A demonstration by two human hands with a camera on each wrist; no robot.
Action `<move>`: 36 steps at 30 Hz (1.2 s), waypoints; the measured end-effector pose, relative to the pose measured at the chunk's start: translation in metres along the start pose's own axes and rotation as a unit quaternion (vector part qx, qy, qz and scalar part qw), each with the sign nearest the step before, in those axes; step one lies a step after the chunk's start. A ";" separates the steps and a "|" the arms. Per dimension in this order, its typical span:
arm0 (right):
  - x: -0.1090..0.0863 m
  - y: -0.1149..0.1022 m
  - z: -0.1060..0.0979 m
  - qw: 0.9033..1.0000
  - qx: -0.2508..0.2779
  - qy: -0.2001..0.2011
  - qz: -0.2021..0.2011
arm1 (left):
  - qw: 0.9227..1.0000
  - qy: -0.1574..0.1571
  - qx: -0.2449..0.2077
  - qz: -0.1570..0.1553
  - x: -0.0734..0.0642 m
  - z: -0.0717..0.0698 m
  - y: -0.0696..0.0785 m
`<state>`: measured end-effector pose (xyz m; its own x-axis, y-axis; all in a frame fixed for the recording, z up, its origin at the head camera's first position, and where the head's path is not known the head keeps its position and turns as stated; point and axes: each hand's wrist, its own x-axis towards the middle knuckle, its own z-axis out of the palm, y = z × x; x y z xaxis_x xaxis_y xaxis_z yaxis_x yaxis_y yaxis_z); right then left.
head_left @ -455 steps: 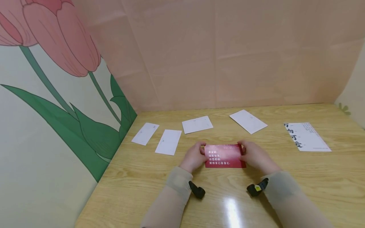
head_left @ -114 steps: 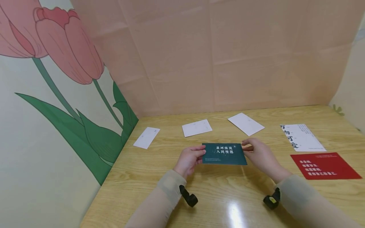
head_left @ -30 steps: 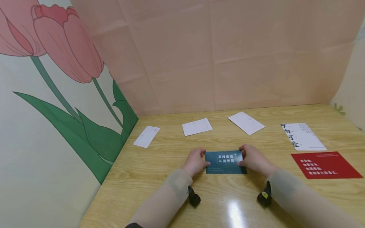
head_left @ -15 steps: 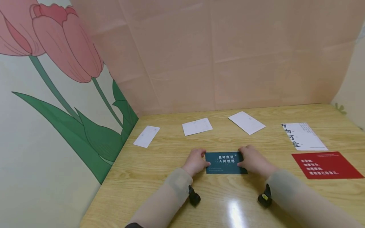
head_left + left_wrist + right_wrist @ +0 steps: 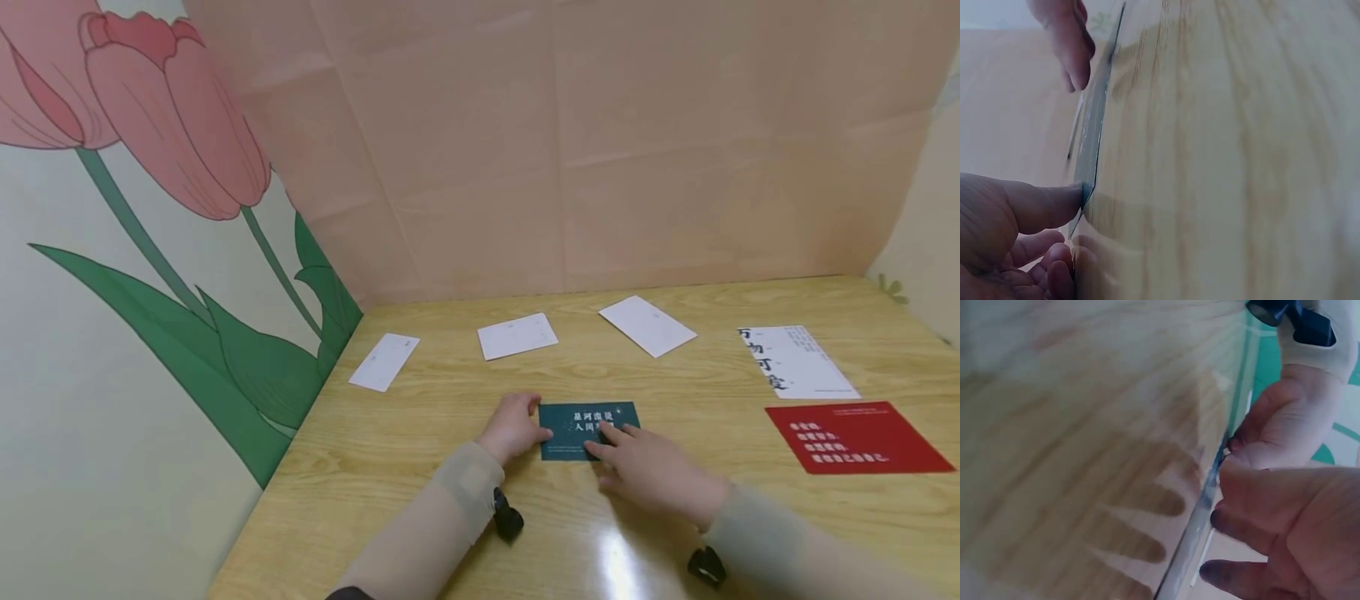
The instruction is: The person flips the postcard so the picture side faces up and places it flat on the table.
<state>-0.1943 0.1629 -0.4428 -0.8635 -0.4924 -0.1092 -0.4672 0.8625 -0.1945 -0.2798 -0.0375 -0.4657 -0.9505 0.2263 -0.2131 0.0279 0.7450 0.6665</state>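
A dark green postcard (image 5: 561, 432) with white characters lies in front of me at the middle of the wooden table. My left hand (image 5: 512, 428) pinches its left end, the thumb on the printed face and the fingers at the edge. Over the card's right half is my right hand (image 5: 651, 472), fingers extended and spread, covering the lower right corner and part of the text. The left wrist view shows the card (image 5: 1093, 134) edge-on, with the left thumb pressed on it. In the right wrist view, the right hand's fingers (image 5: 1244, 531) stand loosely apart beside the card.
Three white cards lie face down along the back: one at the left (image 5: 385, 362), one at the middle (image 5: 517, 336) and one further right (image 5: 648, 326). To the right lie a white card with black characters (image 5: 806, 362) and a red postcard (image 5: 858, 437).
The red postcard, held in both hands earlier, now lies at the right. One white card left its place; the green postcard came into my hands. My right hand has just released its right end, shifting left.
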 end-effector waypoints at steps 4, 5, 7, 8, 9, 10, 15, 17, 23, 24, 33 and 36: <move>-0.002 0.003 0.002 1.000 0.007 -0.023 0.001 | 1.000 -0.007 -0.004 0.000 0.000 -0.002 0.001; -0.003 0.004 0.002 1.000 0.009 -0.027 0.003 | 1.000 -0.009 0.000 0.003 0.001 -0.002 0.001; -0.003 0.005 0.003 0.999 0.013 -0.036 0.006 | 1.000 -0.013 0.006 0.005 0.003 -0.004 0.001; -0.003 0.006 0.003 0.999 0.014 -0.037 0.007 | 1.000 -0.012 0.011 0.007 0.005 -0.006 0.001; -0.003 0.006 0.004 0.999 0.015 -0.038 0.010 | 1.000 -0.010 0.013 0.009 0.008 -0.008 0.001; -0.003 0.007 0.004 0.999 0.016 -0.037 0.008 | 1.000 -0.006 0.021 0.013 0.010 -0.010 0.001; -0.005 0.006 0.003 0.999 0.032 -0.037 0.012 | 0.994 0.041 0.093 0.030 0.029 -0.026 0.002; -0.005 0.006 0.004 0.998 0.037 -0.038 0.015 | 0.989 0.063 0.130 0.032 0.037 -0.031 0.001; -0.005 0.005 0.005 0.998 0.037 -0.040 0.022 | 0.980 0.067 0.185 0.025 0.057 -0.040 -0.007; -0.005 0.005 0.005 0.998 0.038 -0.040 0.023 | 0.979 0.056 0.194 0.022 0.060 -0.040 -0.008; -0.006 0.004 0.005 0.998 0.047 -0.028 0.017 | 0.967 -0.001 0.255 0.004 0.071 -0.043 -0.014; -0.007 0.003 0.005 0.999 0.044 -0.018 0.014 | 0.962 -0.005 0.272 0.007 0.069 -0.045 -0.015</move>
<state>-0.1888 0.1688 -0.4471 -0.8683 -0.4730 -0.1497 -0.4225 0.8631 -0.2765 -0.3597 -0.0613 -0.4588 -0.9457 0.2430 -0.2157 0.2014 0.9594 0.1976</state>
